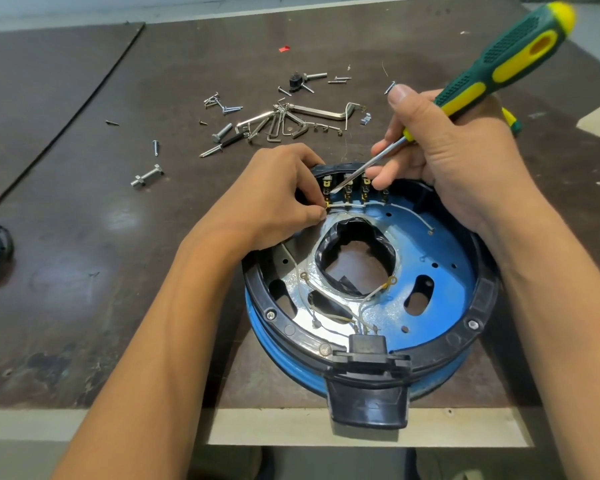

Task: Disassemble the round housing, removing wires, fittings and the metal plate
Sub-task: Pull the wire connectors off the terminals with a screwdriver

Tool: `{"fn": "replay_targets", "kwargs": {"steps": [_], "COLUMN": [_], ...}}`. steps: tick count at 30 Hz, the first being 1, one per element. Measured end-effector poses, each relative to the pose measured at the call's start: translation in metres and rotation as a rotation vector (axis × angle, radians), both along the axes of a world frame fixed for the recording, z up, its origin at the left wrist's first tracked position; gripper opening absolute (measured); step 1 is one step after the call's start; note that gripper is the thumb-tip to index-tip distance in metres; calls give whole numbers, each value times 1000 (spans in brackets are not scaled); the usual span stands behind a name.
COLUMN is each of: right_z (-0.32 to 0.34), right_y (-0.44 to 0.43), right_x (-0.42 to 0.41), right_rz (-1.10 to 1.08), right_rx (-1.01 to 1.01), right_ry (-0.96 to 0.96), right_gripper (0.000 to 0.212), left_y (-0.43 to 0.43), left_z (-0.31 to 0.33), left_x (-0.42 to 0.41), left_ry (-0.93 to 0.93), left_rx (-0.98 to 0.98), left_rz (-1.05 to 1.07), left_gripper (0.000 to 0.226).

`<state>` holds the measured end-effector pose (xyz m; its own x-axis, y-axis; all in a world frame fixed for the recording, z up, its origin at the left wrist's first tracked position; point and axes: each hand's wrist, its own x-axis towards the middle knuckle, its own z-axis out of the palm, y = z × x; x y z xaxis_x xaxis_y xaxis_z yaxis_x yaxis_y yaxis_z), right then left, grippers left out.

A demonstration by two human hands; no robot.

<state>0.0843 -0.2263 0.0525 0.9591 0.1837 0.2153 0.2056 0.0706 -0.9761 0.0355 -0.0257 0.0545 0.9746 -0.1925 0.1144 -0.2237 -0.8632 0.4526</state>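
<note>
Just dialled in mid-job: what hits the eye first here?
The blue and black round housing sits near the front edge of the table. Over its far rim, the right hand holds a green and yellow screwdriver with its tip at the row of terminals, while the left hand pinches a white wire there. Beyond lie loose screws and hex keys.

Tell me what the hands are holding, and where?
The right hand grips the screwdriver low on its handle. The left hand pinches a white wire at its end.

Bright, sharp, wide-angle edge distortion.
</note>
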Motion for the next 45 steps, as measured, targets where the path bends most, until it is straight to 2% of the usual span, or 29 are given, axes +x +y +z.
{"fn": "replay_targets", "kwargs": {"steps": [7,11,18,25,32,39,45], "right_z": [2,2,5,7,-1,-8,-9], "right_y": [1,2,-10,-28,-33,-32,-30], "right_x": [0,-2,-8,-26,-34,-27,-23], "right_rz": [5,-11,-67,-6,-29,22,47], "right_rx": [-10,-44,61,-146,-105,-207,-320], "right_ry": [85,1,-41,-171,-223,-351,-391], "right_gripper": [35,35,30,28,31,26,33], "left_y": [0,-1,0,-1,-7,-20,-24], "left_z": [0,0,0,2,8,4,2], "left_x": [-1,-1,-1,-3,-4,-2,-2], "left_ry": [53,60,88,64,19,18,5], "left_rx": [-25,-50,-73,16,41,114,217], "left_rz": [-4,19,46,8,16,11,6], "left_gripper": [7,6,6,3,7,7,14]}}
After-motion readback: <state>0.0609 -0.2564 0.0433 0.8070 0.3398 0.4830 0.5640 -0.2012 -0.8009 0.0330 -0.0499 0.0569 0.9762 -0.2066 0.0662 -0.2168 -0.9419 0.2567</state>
